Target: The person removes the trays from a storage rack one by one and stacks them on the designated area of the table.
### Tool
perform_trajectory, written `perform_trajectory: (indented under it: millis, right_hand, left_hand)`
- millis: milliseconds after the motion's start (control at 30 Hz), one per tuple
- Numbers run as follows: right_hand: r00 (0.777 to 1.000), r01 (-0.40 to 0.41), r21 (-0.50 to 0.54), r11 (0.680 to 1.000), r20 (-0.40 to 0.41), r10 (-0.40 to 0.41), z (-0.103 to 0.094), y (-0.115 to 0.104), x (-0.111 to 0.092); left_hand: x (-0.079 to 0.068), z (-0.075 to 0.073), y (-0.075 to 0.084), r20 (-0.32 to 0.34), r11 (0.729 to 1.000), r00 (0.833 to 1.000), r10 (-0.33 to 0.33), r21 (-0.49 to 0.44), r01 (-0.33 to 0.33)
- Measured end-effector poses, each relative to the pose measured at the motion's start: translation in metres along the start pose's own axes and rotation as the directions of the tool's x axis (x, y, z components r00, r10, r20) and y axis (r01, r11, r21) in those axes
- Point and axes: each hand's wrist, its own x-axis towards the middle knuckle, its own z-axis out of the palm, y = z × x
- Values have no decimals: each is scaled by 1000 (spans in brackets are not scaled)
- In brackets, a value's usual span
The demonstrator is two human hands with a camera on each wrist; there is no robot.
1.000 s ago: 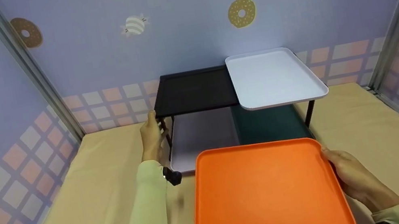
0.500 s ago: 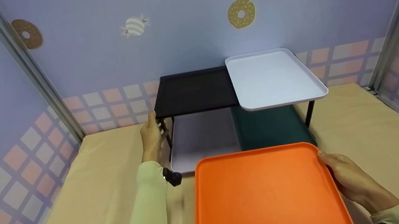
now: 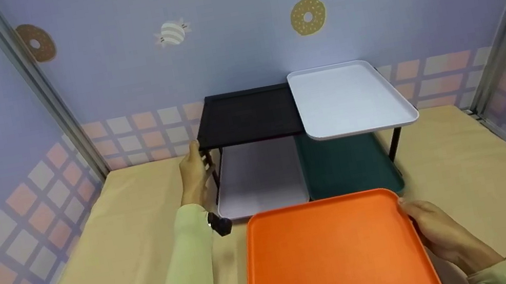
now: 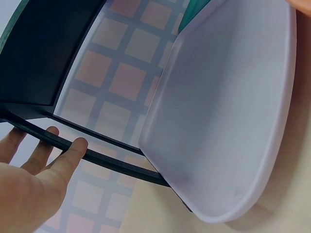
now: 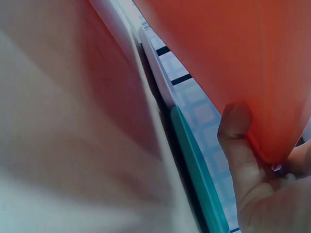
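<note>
My right hand (image 3: pixel 448 232) grips the right edge of an orange tray (image 3: pixel 333 258) near its far corner. In the right wrist view, the tray (image 5: pixel 243 63) is raised above the cloth, with a finger (image 5: pixel 238 150) against its underside. My left hand (image 3: pixel 194 176) holds the left front corner of a black two-tier rack (image 3: pixel 248 116); in the left wrist view, its fingers reach round the black leg (image 4: pixel 112 162). A white tray (image 3: pixel 352 98) lies on the top tier's right half. Below are a pale greyish tray (image 3: pixel 259 177) at left and a dark green tray (image 3: pixel 348 164) at right.
The rack stands on a tan cloth-covered table (image 3: pixel 124 268), close to the patterned back wall (image 3: pixel 232 26). Side walls with grey metal corner posts (image 3: pixel 35 86) enclose the left and right. The orange tray covers part of the table's front.
The orange tray and my right hand have moved toward the near edge and slightly left, uncovering more of the green tray. My left hand stays on the rack.
</note>
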Motion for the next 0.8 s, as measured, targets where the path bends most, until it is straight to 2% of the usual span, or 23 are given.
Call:
perform_trajectory:
  millis: [633, 800]
  right_hand:
    - [999, -32, -1, 999, 5, 32, -1, 8, 4]
    - [997, -60, -54, 997, -57, 57, -1, 9, 8]
  left_hand:
    - [-1, 2, -1, -33, 1000, 999, 9, -12, -9]
    - [-2, -1, 0, -2, 999, 1000, 25, 26, -25]
